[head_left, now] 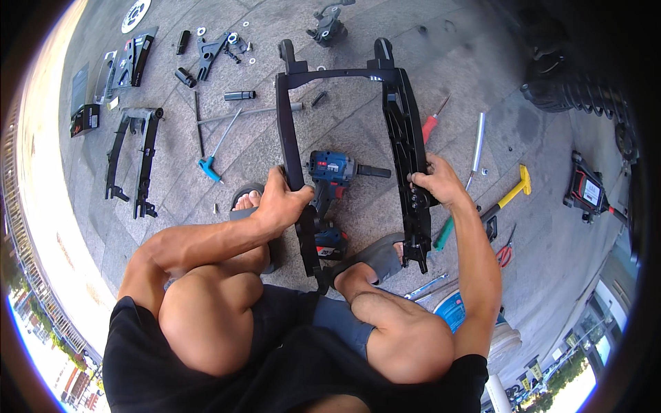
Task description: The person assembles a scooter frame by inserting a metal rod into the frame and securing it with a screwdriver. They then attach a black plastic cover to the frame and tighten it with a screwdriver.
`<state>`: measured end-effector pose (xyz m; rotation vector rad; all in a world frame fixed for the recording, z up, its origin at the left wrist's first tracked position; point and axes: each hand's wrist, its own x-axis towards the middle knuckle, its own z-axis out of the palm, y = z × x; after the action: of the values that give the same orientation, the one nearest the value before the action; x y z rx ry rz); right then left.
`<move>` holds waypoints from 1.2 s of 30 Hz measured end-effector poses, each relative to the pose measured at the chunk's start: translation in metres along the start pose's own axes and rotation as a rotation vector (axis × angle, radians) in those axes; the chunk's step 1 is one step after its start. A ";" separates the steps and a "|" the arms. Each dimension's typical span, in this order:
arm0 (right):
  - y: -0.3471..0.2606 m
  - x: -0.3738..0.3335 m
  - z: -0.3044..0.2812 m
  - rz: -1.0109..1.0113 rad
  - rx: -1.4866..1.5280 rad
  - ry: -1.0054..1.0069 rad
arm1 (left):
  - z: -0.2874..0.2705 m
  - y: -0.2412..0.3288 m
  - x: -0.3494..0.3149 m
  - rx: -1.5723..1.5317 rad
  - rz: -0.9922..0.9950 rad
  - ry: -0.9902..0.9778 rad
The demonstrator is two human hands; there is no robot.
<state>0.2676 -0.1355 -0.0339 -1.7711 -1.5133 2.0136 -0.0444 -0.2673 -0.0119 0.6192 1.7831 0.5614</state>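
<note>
A black U-shaped swingarm (337,74), like one from a motorcycle, is held in front of me, its crossbar away from me and its two legs toward me. My left hand (281,199) is closed round the left leg. On the right leg, my right hand (441,181) grips the outer edge, thumb on top and the other fingers partly hidden. Between the legs a blue cordless impact wrench (330,168) with a long black socket lies on the paving. Another, smaller black swingarm (147,162) lies at the left.
Left of centre lie a blue T-handle wrench (208,167), a grey T-bar (255,113) and a black socket (239,96). To the right are a red screwdriver (429,129), a yellow-headed hammer (525,180) and red-handled pliers (505,257). A brake disc (135,15) lies far left.
</note>
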 end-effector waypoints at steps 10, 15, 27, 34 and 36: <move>0.015 -0.010 0.026 -0.209 -0.320 0.359 | -0.003 -0.007 0.025 0.058 0.114 -0.003; 0.002 -0.072 0.112 -0.673 -0.359 0.480 | -0.007 0.005 0.025 0.113 0.135 -0.036; 0.040 -0.001 0.241 0.008 -0.141 0.401 | -0.018 0.007 0.034 -0.078 0.100 -0.163; 0.041 -0.006 0.237 0.030 -0.075 0.407 | -0.024 0.002 0.045 -0.106 0.058 -0.188; 0.041 -0.013 0.225 -0.022 -0.010 0.400 | -0.028 0.001 0.049 -0.142 0.035 -0.198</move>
<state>0.1179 -0.3009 -0.0849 -1.9959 -1.4067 1.5191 -0.0833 -0.2358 -0.0381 0.5880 1.5356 0.6229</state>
